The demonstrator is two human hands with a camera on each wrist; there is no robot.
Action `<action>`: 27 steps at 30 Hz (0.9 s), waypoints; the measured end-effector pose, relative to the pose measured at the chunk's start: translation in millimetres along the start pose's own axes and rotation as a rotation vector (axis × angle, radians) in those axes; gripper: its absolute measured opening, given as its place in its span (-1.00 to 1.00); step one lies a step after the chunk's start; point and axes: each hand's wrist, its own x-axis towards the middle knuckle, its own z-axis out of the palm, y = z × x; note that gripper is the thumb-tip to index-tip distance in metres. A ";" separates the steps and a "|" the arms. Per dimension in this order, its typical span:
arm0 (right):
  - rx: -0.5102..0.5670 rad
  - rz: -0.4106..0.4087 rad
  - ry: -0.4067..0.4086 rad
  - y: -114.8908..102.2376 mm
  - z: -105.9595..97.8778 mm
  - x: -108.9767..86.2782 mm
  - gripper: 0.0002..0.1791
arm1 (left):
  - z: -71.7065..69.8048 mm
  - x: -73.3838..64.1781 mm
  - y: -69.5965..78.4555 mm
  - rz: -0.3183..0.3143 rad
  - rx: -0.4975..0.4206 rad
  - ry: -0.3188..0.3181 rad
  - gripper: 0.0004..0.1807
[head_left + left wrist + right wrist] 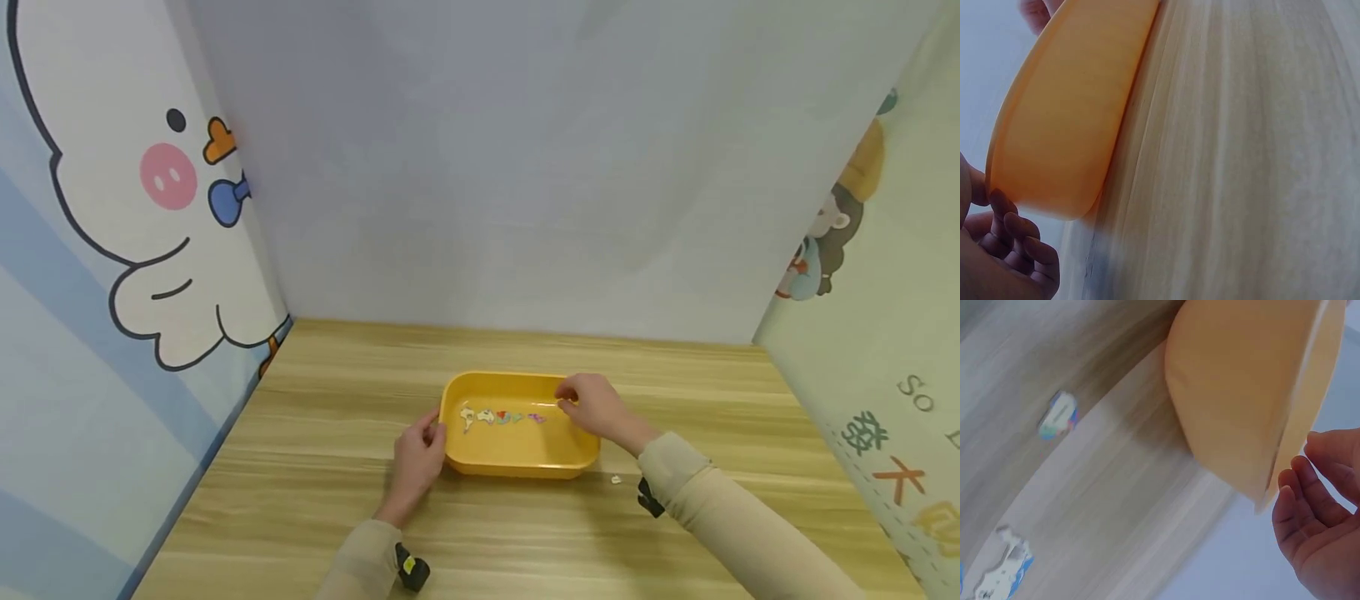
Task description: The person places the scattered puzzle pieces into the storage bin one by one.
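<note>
A yellow plastic tray (517, 468) with rounded corners sits on the wooden table. Inside it, several small flat colourful cutouts lie in a row, among them a white one (486, 417) and a purple one (536, 417). My left hand (418, 457) pinches the tray's left rim between thumb and fingers, as the left wrist view (1007, 250) shows. Over the tray's right end hovers my right hand (594, 408), its fingers loosely bent and thumb apart from the index finger. Nothing is visible between those fingertips in the right wrist view (1322, 500).
A small white cutout (616, 479) lies on the table (315, 467) just right of the tray's front corner. The right wrist view shows two printed pieces (1060, 415) on the tabletop. A grey backdrop (480, 167) stands behind, with cartoon-printed panels (90, 350) at the sides.
</note>
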 end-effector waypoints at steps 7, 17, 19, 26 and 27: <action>0.044 0.032 0.058 12.5 -14.9 -15.4 -0.90 | 0.5 -0.1 -2.6 -0.027 0.023 0.006 -0.62; 0.067 0.043 0.093 27.4 -25.7 -37.9 -0.94 | 1.9 2.3 -2.8 -0.017 0.015 0.005 -0.63; 0.066 0.052 0.075 30.1 -25.6 -43.7 -0.94 | 1.7 1.7 -2.6 -0.016 0.012 -0.003 -0.62; 0.043 0.065 0.021 38.3 -23.0 -60.3 -0.93 | 1.3 1.6 -1.5 -0.003 0.010 -0.005 -0.62; 0.044 0.069 0.012 39.0 -23.1 -61.9 -0.94 | 1.5 2.1 -1.3 -0.005 0.010 -0.005 -0.62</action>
